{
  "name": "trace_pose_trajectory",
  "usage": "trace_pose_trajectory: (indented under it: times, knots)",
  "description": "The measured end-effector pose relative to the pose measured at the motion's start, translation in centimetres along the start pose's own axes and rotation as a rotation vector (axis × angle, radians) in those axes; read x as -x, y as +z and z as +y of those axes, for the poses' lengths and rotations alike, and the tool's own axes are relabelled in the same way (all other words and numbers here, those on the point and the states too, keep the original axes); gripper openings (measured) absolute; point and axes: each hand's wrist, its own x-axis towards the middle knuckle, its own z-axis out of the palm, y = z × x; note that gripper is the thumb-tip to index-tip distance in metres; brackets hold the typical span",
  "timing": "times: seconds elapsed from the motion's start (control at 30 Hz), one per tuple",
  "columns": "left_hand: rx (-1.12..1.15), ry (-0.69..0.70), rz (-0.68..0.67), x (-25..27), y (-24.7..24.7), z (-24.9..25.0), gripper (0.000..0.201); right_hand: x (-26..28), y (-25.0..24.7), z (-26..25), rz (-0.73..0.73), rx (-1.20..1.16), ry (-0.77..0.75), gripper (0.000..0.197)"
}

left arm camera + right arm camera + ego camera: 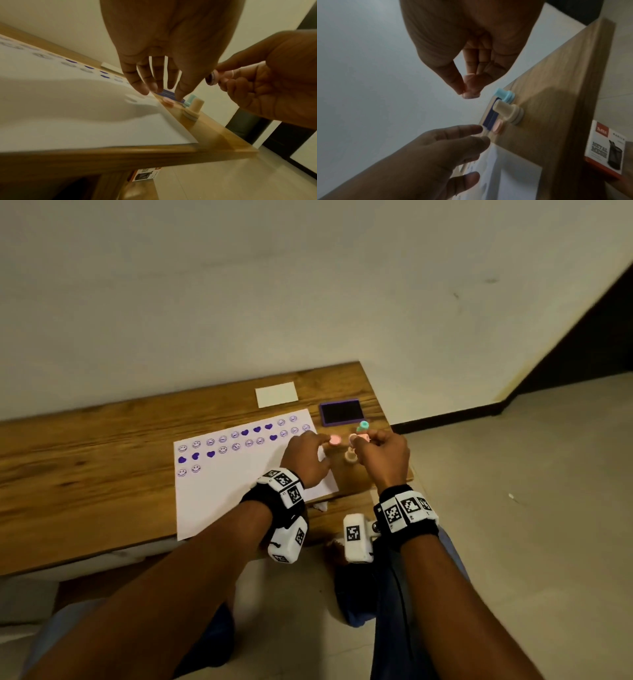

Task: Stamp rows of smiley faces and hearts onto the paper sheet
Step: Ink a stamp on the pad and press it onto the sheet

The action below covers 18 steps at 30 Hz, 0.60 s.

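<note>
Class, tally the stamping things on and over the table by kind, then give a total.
Stamps: 3 (pink stamp pinched in the right hand, teal stamp, cream stamp)
Caps: 1 (pink cap)
Ink pads: 1 (ink pad)
Papers: 2 (stamped sheet, small blank card)
Total: 7
</note>
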Motion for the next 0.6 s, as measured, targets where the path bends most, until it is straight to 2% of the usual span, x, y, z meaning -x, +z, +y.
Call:
trace_pose_trajectory:
  times: [0.23,0.4,0.6]
  knots:
    - [-0.1,0.035,-0.04,-4.3,2.2,1.1,0.034,-2.1,-0.5,1.1,0.028,-0.08,0.003,0.005]
    - [-0.107,0.052,-0.023,-5.2,2.4,0.9,0.032,-3.0,-1.0,1.4,0.041,-0.134,0.036,0.009]
    - [-0.091,0.065,0.03,-4.4,1.5,1.1,0.031,-2.5,-0.7,0.9,-0.01,-0.191,0.022,0.01]
